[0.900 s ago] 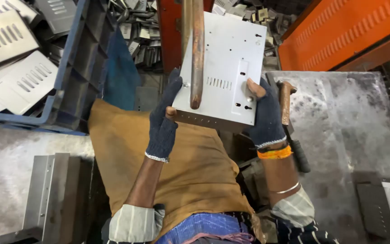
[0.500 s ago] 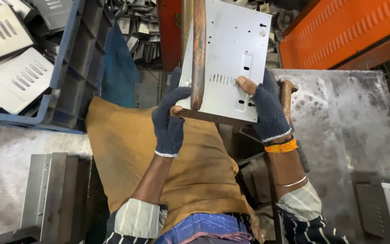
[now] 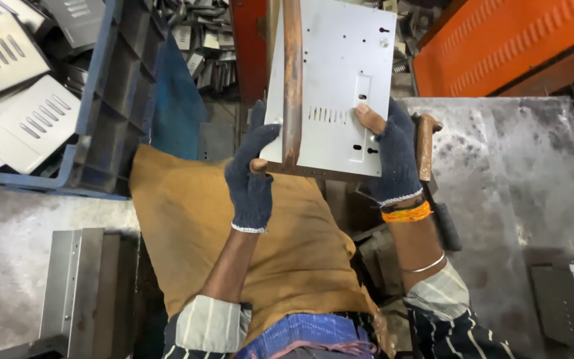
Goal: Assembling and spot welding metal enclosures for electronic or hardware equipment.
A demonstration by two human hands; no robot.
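Grey sheet-metal panel [image 3: 340, 80] stands long axis away from us, its near edge gripped by our gloved left hand [image 3: 250, 179] and right hand [image 3: 393, 156], a rusty vertical bar [image 3: 292, 73] crossing its left side

Count: 1 held metal panel [image 3: 340, 86], 2 gloved hands, 1 rusty bar [image 3: 292, 80], 1 blue crate [image 3: 97, 100], roughly 3 louvred panels inside.

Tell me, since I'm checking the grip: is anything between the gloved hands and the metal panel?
Nothing visible: the left hand and right hand already grip the metal panel; a rusty bar crosses its front.
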